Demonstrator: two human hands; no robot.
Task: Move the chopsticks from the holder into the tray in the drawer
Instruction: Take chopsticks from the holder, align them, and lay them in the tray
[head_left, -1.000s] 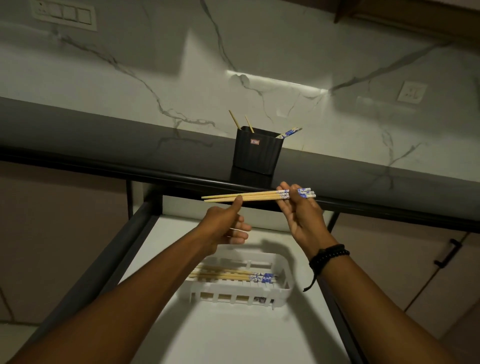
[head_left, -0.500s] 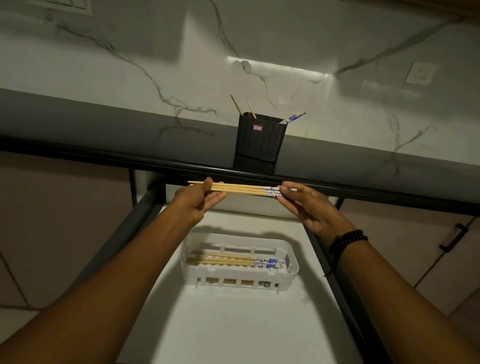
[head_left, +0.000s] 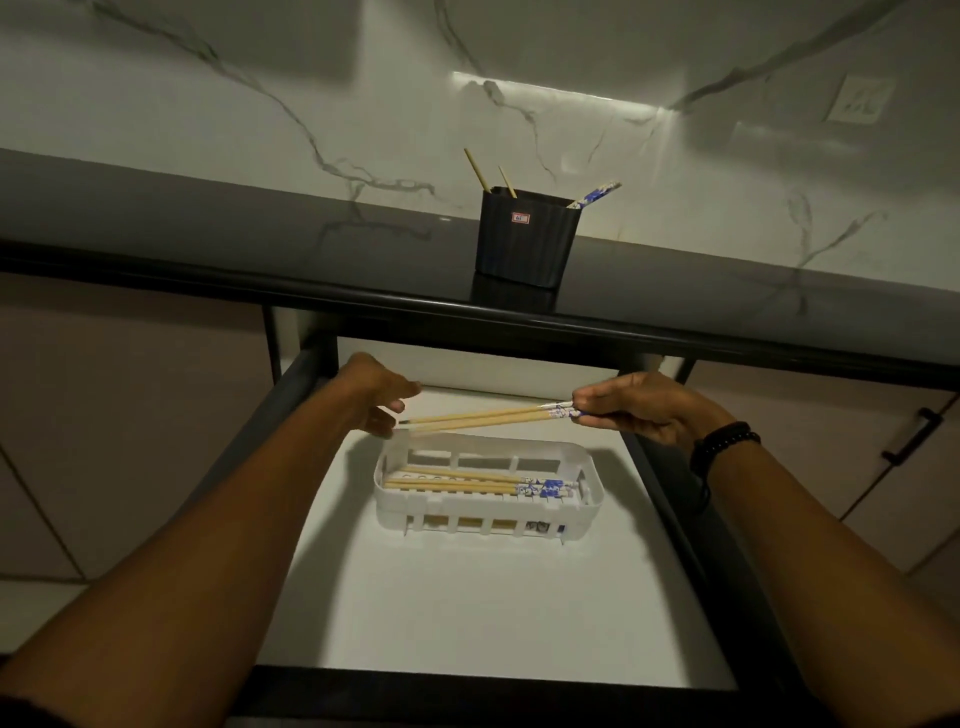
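A black ribbed holder (head_left: 527, 239) stands on the dark countertop with a few chopsticks (head_left: 595, 194) sticking out of it. A white slotted tray (head_left: 589, 465) sits in the open drawer and holds several wooden chopsticks (head_left: 467, 482) with blue-patterned ends. A pair of chopsticks (head_left: 483, 417) hangs just above the tray's far rim, tilted down to the left. My right hand (head_left: 639, 408) pinches the pair's blue ends. My left hand (head_left: 376, 395) is at the bare tips, fingers spread; whether they touch is unclear.
The drawer has a white floor (head_left: 467, 613) and dark side rails (head_left: 696, 525). The countertop's black front edge (head_left: 363, 296) runs above the drawer's back. A cabinet door with a black handle (head_left: 911, 439) is at the right. A marble wall rises behind.
Both hands have brought the pair of chopsticks down from counter-edge height to just above the tray. The left hand's fingers have loosened at the tips.
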